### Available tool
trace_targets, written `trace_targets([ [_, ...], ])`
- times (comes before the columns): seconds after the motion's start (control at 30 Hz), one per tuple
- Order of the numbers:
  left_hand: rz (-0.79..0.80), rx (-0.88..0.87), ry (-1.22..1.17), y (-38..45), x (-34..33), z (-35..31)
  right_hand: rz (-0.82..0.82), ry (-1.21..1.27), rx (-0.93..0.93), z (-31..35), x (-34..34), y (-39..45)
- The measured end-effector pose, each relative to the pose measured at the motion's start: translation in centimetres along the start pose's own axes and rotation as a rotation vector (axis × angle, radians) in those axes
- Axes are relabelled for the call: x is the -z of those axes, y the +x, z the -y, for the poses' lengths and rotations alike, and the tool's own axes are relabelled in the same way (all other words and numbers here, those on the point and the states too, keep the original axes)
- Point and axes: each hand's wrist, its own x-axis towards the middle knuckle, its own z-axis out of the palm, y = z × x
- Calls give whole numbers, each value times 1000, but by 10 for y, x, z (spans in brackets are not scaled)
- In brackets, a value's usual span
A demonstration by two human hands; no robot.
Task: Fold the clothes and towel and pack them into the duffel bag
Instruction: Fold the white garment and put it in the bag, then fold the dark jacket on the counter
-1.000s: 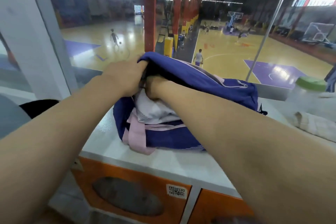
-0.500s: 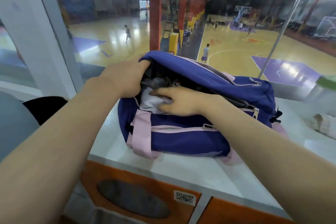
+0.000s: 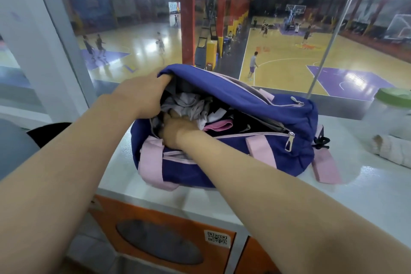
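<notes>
A navy duffel bag (image 3: 233, 162) with pink straps lies unzipped on a white counter (image 3: 222, 198). My left hand (image 3: 142, 93) grips the bag's upper flap at its left end and holds it up. My right hand (image 3: 178, 132) reaches into the opening, fingers curled down into the clothes and partly hidden. Inside lie a crumpled grey-white garment (image 3: 191, 104) and a pink cloth (image 3: 219, 124); darker fabric sits deeper in the bag.
A rolled white towel (image 3: 391, 151) lies on the counter at the right, beside a clear jar with a green lid (image 3: 393, 107). Orange lockers (image 3: 155, 229) sit below the counter. A glass wall behind the bag overlooks basketball courts with people playing.
My right hand has pushed deeper into the left end of the bag. The flap is lifted wider, showing more clothes. The view has shifted left, revealing more of the bag's right side.
</notes>
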Motion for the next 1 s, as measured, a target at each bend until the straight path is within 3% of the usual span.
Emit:
trace_targets([
  [0.17, -12, 13, 22, -3, -6, 3, 32, 73, 125, -15, 11, -13],
  [0.3, -29, 10, 49, -9, -11, 3, -65, -102, 64, -24, 11, -41],
  [0.53, -123, -83, 28, -50, -9, -15, -217, -95, 103, -50, 7, -109],
  [0.8, -158, -146, -35, -103, 9, -71, -306, -45, 43, -94, 9, -199],
  [1.0, -112, -203, -186, -123, 14, -157, -399, 5, -56, -134, 11, -263],
])
